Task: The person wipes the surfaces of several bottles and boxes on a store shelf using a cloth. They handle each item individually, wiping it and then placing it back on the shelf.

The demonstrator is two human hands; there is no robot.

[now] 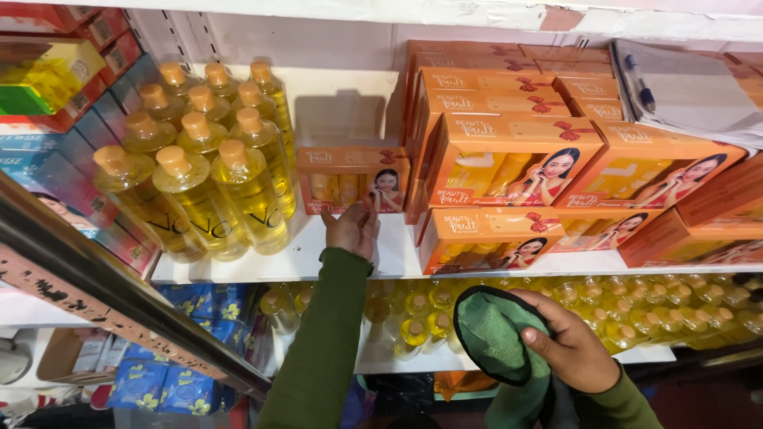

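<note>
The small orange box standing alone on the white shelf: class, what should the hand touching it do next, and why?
Probably grip the small orange box and lift it aside: the left hand only touches its lower edge, while the right hand holds a green cloth ready below the white shelf.

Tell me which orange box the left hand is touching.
The left hand touches the lone small orange box standing apart on the white shelf, between the yellow bottles and the stacked orange boxes.

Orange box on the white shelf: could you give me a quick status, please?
Left hand touching small orange box, grip unclear. Right hand shut on green cloth. Yellow bottles and stacked orange boxes flank it.
</note>
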